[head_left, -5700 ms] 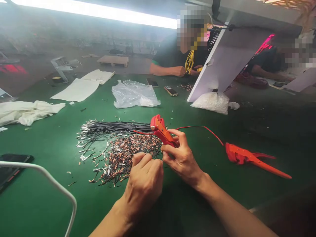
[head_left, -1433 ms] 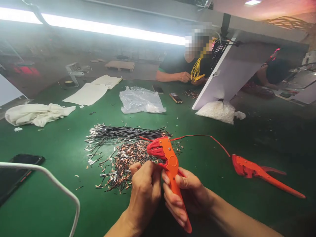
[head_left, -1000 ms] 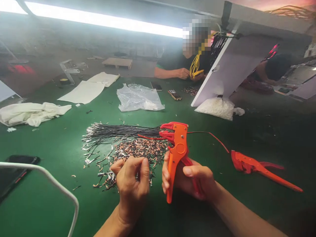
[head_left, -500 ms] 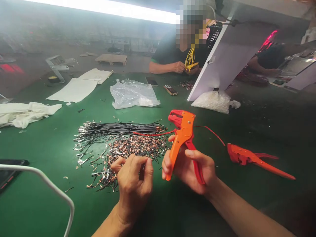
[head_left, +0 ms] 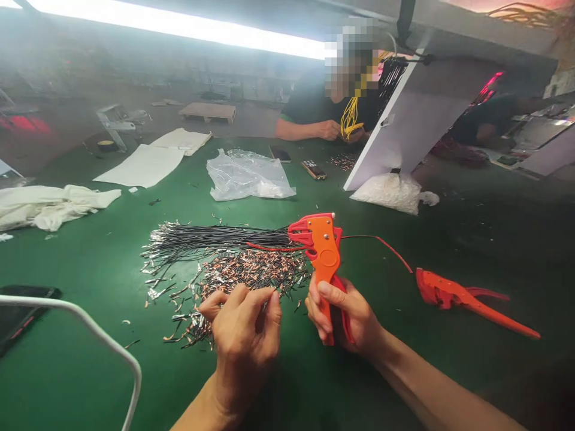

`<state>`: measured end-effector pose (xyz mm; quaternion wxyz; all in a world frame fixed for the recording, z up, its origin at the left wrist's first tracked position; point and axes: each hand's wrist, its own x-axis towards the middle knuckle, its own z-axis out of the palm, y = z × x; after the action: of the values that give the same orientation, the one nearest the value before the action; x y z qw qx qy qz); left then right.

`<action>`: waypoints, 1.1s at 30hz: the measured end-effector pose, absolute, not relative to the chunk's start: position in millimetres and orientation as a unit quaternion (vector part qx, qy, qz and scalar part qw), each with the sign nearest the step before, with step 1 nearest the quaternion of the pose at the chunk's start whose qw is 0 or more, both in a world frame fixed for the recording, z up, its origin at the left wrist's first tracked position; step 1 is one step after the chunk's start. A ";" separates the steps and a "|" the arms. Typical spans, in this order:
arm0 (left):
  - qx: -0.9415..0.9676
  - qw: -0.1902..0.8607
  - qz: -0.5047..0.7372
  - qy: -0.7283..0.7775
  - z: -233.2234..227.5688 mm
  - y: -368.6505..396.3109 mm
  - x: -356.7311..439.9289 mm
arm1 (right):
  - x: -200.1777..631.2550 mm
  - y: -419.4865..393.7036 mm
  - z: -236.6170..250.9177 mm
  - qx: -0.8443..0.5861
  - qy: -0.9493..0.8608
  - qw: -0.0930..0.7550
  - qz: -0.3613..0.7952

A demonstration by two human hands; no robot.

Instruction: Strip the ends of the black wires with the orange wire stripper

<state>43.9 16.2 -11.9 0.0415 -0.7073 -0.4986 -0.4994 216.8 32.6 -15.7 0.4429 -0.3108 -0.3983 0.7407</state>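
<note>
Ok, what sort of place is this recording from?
Probably a wire-harness assembly workshop: a shared green worktable, a bundle of cut black wires beside a heap of stripped scraps, and an orange wire stripper in the right hand.

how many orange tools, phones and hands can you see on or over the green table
orange tools: 2 (stripper in the right hand, another lying on the table)
phones: 3 ()
hands: 4 (left hand, right hand, co-worker's two)
total: 9
</note>
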 end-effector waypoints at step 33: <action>-0.734 0.265 -0.426 -0.457 -4.4 24.1 31.9 | 215.3 21.4 -11.8 -0.212 -0.419 0.346 0.812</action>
<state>31.9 24.1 -4.4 0.2651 -0.7342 -0.4574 -0.4260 215.3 21.4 -11.8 0.3464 -0.2122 -0.4186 0.8123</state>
